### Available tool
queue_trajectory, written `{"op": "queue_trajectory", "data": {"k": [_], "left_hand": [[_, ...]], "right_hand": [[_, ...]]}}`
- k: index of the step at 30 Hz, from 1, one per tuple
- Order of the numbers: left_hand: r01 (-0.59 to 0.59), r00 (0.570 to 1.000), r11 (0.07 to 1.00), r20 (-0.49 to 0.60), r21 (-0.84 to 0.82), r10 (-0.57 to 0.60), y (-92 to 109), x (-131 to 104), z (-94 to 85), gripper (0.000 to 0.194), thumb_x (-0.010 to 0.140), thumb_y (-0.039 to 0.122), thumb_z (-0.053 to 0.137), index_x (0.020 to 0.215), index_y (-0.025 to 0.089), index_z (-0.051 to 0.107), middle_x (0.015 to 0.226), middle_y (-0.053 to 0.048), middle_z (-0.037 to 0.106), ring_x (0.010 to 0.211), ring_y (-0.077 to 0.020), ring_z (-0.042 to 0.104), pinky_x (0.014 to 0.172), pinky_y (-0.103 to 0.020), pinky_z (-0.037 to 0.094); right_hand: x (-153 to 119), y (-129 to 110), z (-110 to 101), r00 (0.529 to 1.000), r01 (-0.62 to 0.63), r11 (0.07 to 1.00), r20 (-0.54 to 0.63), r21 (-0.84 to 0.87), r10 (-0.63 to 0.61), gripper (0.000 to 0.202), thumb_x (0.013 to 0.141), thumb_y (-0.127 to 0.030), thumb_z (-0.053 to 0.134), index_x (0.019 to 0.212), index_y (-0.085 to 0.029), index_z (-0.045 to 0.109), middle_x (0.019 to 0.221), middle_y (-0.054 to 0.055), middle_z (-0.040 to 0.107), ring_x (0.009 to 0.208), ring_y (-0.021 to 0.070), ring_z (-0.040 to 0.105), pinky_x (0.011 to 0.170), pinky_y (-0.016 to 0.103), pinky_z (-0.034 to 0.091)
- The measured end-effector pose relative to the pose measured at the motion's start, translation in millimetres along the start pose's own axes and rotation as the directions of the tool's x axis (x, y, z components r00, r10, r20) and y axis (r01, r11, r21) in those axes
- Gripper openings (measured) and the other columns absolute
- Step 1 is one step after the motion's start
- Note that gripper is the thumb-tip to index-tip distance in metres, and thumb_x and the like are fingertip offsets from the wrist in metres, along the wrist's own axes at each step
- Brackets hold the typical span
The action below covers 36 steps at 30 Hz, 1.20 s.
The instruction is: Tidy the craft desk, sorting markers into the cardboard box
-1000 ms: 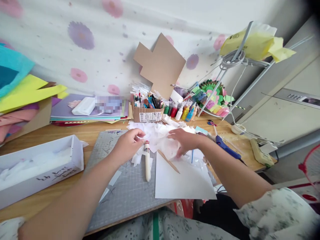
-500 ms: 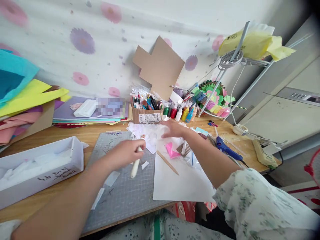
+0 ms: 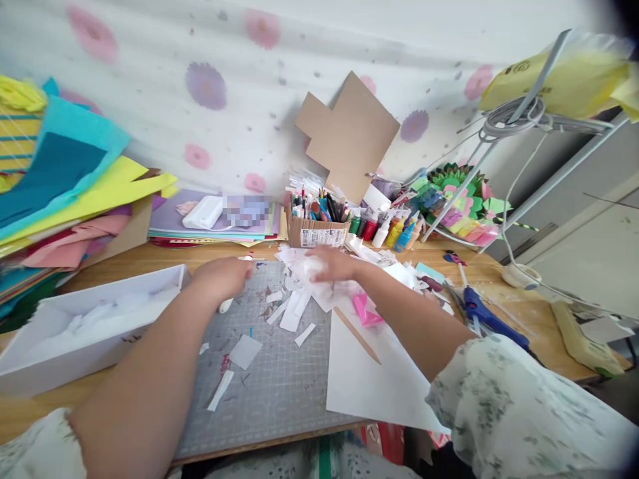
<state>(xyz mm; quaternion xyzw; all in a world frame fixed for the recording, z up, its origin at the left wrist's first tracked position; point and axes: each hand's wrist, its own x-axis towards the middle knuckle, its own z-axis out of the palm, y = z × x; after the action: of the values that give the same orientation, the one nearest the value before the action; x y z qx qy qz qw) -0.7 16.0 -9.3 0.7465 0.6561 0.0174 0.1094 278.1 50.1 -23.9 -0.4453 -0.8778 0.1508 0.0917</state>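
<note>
My left hand (image 3: pixel 223 274) is closed round a slim white bottle (image 3: pixel 226 305), whose lower end and reddish tip stick out of the fist above the grey cutting mat (image 3: pixel 279 392). At the back of the mat, my right hand (image 3: pixel 335 264) has its fingers and thumb curled about a soft white wad (image 3: pixel 313 267), over a heap of white paper scraps (image 3: pixel 294 261). Cut white strips (image 3: pixel 296 309) and a small square (image 3: pixel 245 351) lie on the mat. A pointed wooden stick (image 3: pixel 357 336) rests on a white sheet (image 3: pixel 374 392) beneath my right forearm, near a pink piece (image 3: pixel 366 310).
A white box (image 3: pixel 150 326) with white stuffing stands at the left, beside stacked coloured sheets (image 3: pixel 94 193). Behind are a carton of pens (image 3: pixel 318 234) and paint bottles (image 3: pixel 382 233). A blue glue gun (image 3: pixel 494 319) and a wire rack (image 3: pixel 459 189) are at the right.
My left hand has carried the white bottle leftward across the mat. My right hand has drawn back slightly over the scraps, and more cut strips show on the mat. The view has shifted left.
</note>
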Motion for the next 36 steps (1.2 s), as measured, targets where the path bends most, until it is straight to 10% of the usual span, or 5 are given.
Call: {"op": "queue_trajectory", "data": {"k": [6, 18, 25, 30, 36], "left_hand": [[-0.086, 0.983, 0.996, -0.162, -0.017, 0.082, -1, 5, 2.8, 0.023, 0.071, 0.02, 0.066, 0.093, 0.023, 0.069, 0.11, -0.013, 0.061, 0.112, -0.0371, 0.05, 0.092, -0.044, 0.038], [-0.386, 0.907, 0.916, 0.14, -0.105, 0.398, 43, -17, 17.2, 0.004, 0.067, 0.026, 0.068, 0.071, 0.024, 0.067, 0.081, -0.002, 0.068, 0.075, -0.0199, 0.062, 0.067, -0.026, 0.044], [0.003, 0.984, 1.0, -0.178, 0.014, 0.0, 17, -1, 10.8, 0.036, 0.085, 0.031, 0.046, 0.116, 0.016, 0.057, 0.122, -0.021, 0.054, 0.11, -0.038, 0.052, 0.083, -0.045, 0.044], [0.173, 0.976, 0.985, -0.139, 0.025, -0.168, 3, 12, 23.6, 0.034, 0.087, 0.023, 0.05, 0.12, 0.017, 0.056, 0.121, -0.019, 0.054, 0.113, -0.0357, 0.051, 0.084, -0.047, 0.047], [0.158, 0.98, 0.987, -0.127, 0.027, -0.153, -9, 24, 32.1, 0.035, 0.091, 0.032, 0.052, 0.124, 0.02, 0.053, 0.125, -0.01, 0.053, 0.114, -0.0274, 0.051, 0.092, -0.05, 0.046]], "right_hand": [[-4, -31, 41, 0.997, 0.075, 0.994, -0.021, -0.082, -0.077, 0.02, 0.078, -0.028, 0.067, 0.092, -0.014, 0.064, 0.106, 0.013, 0.06, 0.102, 0.0246, 0.054, 0.089, 0.036, 0.041], [80, -37, 44, 0.986, 0.048, 0.998, -0.163, 0.031, -0.042, 0.033, 0.076, -0.006, 0.057, 0.107, -0.014, 0.066, 0.121, 0.014, 0.062, 0.117, 0.0241, 0.054, 0.099, 0.036, 0.04], [24, -59, 61, 0.976, 0.197, 0.978, -0.113, 0.066, -0.188, 0.027, 0.069, 0.001, 0.059, 0.09, -0.014, 0.069, 0.102, 0.008, 0.068, 0.099, 0.0171, 0.061, 0.09, 0.026, 0.044], [-16, -71, 45, 0.888, 0.455, 0.837, -0.08, 0.304, -0.454, 0.031, 0.074, -0.028, 0.072, 0.101, -0.015, 0.067, 0.107, 0.009, 0.066, 0.101, 0.0177, 0.06, 0.092, 0.029, 0.045], [56, -63, 27, 0.975, -0.19, 0.98, -0.13, -0.058, 0.182, 0.028, 0.091, -0.021, 0.049, 0.115, -0.016, 0.063, 0.123, 0.012, 0.061, 0.11, 0.0187, 0.059, 0.095, 0.029, 0.043]]}}
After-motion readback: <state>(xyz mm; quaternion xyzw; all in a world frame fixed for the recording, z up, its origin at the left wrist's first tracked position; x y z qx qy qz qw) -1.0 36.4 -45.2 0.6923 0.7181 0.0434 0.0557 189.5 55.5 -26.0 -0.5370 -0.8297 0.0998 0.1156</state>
